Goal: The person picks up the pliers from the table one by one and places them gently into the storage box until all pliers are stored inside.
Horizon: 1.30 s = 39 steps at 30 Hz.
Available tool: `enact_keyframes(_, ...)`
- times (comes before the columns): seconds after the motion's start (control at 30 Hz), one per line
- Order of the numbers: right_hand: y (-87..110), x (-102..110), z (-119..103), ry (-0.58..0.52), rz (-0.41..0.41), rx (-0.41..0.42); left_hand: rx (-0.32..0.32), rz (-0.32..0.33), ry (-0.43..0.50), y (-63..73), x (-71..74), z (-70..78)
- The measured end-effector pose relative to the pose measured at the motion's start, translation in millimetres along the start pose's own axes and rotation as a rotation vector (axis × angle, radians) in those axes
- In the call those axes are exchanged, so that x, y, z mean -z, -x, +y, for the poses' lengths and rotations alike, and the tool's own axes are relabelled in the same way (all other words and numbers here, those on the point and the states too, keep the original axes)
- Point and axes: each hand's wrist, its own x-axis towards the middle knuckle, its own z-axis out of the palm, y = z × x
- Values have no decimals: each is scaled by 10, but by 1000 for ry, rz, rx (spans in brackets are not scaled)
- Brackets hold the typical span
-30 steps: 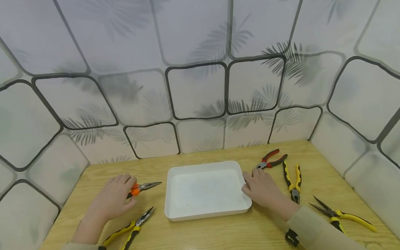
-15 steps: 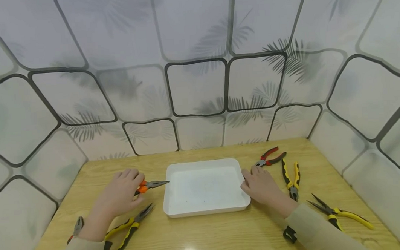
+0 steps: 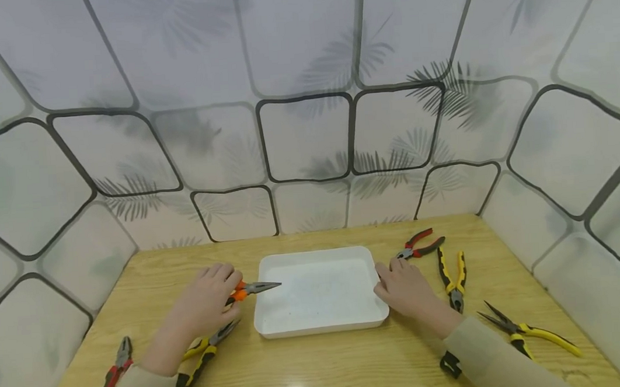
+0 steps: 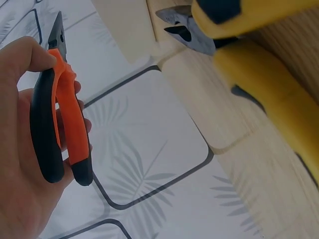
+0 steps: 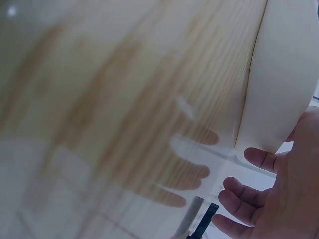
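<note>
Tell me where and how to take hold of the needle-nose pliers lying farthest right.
Take the needle-nose pliers by both handles, near where they meet, coming down from above on the person's right. The handles splay wide, and the parted jaws point away from the person, so that hold should draw both together. The right sleeve hides one handle's end; best move it first.
</note>
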Motion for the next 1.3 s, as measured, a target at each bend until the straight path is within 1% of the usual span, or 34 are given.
enact_keyframes(0.1, -14, -46, 11, -2, 38, 21, -2, 0, 1, -19, -2, 19)
enact_keyframes(0.17, -21, -59, 15, -3, 50, 27, -8, -7, -5, -41, -1, 38)
enact_keyframes(0.3, -24, -63, 27, 1, 24, 11, -28, -17, -15, -96, -25, 95)
enact_keyframes(0.47, -1, -41, 38, 6, -21, -10, -56, -7, -19, -147, -50, 182)
enact_keyframes(0.73, 12, -65, 50, 15, -18, -23, -85, 18, 4, -218, -88, 271)
enact_keyframes(0.97, 21, -34, 29, 16, -28, -28, -107, 4, 26, -288, -102, 351)
enact_keyframes(1.3, 9, -22, 14, 20, -15, -19, -135, -11, -24, -357, -126, 455)
